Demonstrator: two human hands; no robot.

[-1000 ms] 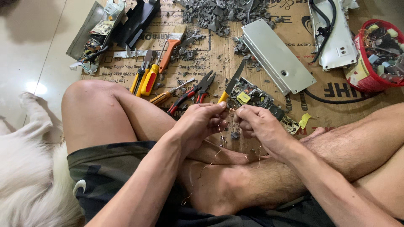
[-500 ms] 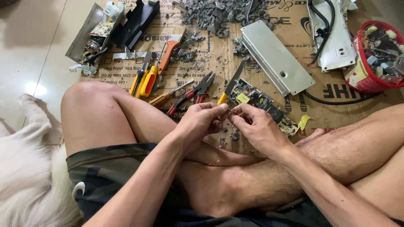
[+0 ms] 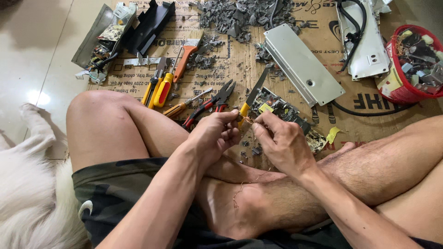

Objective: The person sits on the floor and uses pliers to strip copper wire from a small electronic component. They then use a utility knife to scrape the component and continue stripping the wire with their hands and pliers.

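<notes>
1. Your left hand (image 3: pixel 214 134) pinches the copper wire (image 3: pixel 249 121) at its fingertips.
2. Your right hand (image 3: pixel 281 140) pinches the same wire from 3 o'clock; the wire sits between both hands, above your crossed legs.
3. The circuit board (image 3: pixel 288 115) lies just past the right hand at 12 o'clock.
4. Red pliers (image 3: pixel 210 103) lie at 11 o'clock of the left hand.
5. A red bucket (image 3: pixel 406 92) sits far off at 2 o'clock.

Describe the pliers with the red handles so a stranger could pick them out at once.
Start at the brown cardboard sheet on the floor, then look just beyond the left hand. The red-handled pliers lie there, dark jaws pointing away. The tools to their left have yellow or orange handles; only these have red grips and a long pointed nose.
</notes>
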